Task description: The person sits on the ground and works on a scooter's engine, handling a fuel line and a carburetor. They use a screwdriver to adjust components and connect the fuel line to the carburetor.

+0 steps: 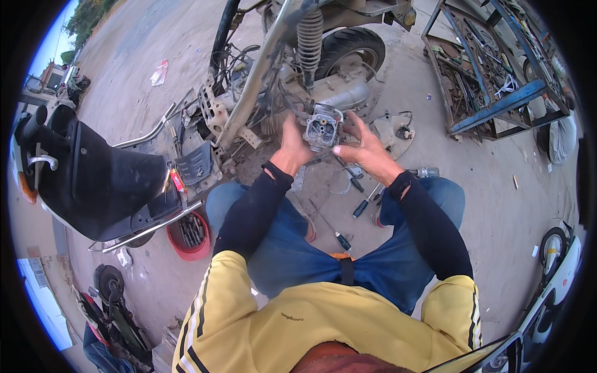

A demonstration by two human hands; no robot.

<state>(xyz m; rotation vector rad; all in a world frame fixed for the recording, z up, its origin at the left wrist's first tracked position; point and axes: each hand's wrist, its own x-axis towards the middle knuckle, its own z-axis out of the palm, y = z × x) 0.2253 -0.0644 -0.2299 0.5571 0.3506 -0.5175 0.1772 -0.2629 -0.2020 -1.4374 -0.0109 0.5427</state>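
Observation:
A grey metal carburetor (322, 129) with its underside uncovered is held up between my hands, in front of the scooter's engine (345, 94). My left hand (293, 146) is closed against its left side, with some fingertips hidden behind it. My right hand (368, 149) curls round its right side, the thumb at the lower corner and the fingers bent beside it. Hoses and cables hang close behind the carburetor, under the coil spring (309, 38). Below my hands, several screwdrivers (359, 207) lie on the ground between my knees.
A black scooter seat (118, 180) and metal parts lie at the left, beside a red bowl (189, 239) of tools. At the far right stands a blue metal rack (497, 112) full of tools. A flat cover (393, 133) lies right of the engine, near the rear wheel (353, 53).

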